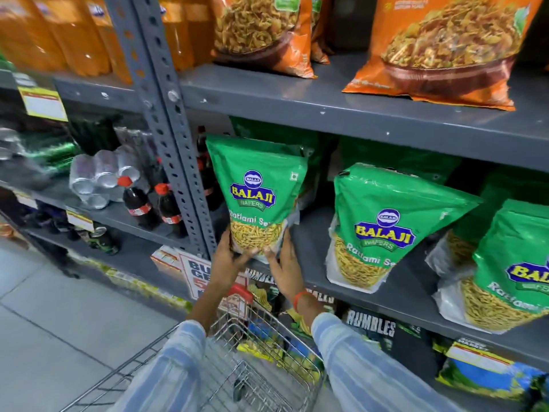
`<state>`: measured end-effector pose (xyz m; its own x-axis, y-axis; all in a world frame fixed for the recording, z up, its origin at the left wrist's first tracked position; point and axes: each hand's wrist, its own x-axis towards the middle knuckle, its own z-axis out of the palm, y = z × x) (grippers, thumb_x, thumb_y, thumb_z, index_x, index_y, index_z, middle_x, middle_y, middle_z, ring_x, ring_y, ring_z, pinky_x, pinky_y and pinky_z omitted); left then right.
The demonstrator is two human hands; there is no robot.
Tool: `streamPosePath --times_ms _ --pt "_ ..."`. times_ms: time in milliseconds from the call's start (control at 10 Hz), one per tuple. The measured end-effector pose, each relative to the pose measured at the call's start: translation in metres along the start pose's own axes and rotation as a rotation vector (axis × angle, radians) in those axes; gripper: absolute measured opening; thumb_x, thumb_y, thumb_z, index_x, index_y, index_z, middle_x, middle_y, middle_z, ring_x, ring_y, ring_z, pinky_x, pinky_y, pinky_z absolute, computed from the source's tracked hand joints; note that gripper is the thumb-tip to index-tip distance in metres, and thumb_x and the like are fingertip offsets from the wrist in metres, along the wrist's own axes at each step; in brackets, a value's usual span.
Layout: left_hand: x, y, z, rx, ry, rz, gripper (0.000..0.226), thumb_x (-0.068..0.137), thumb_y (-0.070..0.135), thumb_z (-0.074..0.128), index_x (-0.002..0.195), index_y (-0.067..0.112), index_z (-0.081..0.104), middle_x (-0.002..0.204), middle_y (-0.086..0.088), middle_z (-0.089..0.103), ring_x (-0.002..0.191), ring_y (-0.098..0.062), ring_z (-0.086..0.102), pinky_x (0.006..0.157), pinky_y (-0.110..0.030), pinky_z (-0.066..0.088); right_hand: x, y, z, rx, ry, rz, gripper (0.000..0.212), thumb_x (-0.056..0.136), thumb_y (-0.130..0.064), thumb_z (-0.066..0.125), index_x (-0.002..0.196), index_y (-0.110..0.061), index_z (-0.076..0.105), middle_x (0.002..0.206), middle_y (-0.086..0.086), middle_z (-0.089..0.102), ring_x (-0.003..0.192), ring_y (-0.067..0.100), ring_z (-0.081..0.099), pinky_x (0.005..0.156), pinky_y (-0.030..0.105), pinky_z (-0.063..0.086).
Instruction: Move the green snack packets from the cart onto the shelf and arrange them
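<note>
A green snack packet (258,191) stands upright at the left end of the grey middle shelf (395,289), next to the perforated upright post. My left hand (231,251) grips its lower left corner and my right hand (282,263) grips its lower right corner. Two more green packets stand to the right on the same shelf, one in the middle (383,230) and one at the frame's right edge (514,272). Further green packets show behind them in shadow. The wire cart (237,361) sits below my arms, with nothing green visible in it.
Orange snack packets (442,46) fill the shelf above. Dark Rumbles packets (374,325) fill the shelf below. Cola bottles (139,203), wrapped cans and orange drink bottles (74,34) occupy the left bay beyond the post (178,162). Grey tiled floor (59,307) lies at the lower left.
</note>
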<state>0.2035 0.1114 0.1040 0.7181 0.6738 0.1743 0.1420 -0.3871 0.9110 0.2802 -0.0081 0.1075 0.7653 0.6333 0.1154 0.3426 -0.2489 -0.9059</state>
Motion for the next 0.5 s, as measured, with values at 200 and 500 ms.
streamPosePath --times_ms 200,500 --pt "0.003 0.003 -0.004 -0.003 -0.007 -0.068 0.072 0.077 0.026 0.071 0.138 0.018 0.031 0.126 0.000 0.056 0.110 -0.015 0.054 0.085 -0.015 0.043 0.010 0.002 0.005 -0.017 -0.011 0.037 0.070 0.091 -0.042 0.045 0.145 -0.031 0.001 0.157 0.003 0.020 0.140 0.029 0.028 0.110 0.054 0.034" --pt "-0.011 0.022 0.017 0.203 0.131 -0.064 0.096 0.081 0.046 0.058 0.146 0.017 -0.007 0.159 -0.012 0.008 0.146 -0.026 0.010 0.119 -0.052 0.009 0.008 -0.008 -0.038 -0.007 -0.074 0.057 0.063 0.091 -0.026 0.048 0.144 -0.018 0.015 0.151 0.010 0.034 0.130 0.031 0.044 0.106 0.042 0.040"
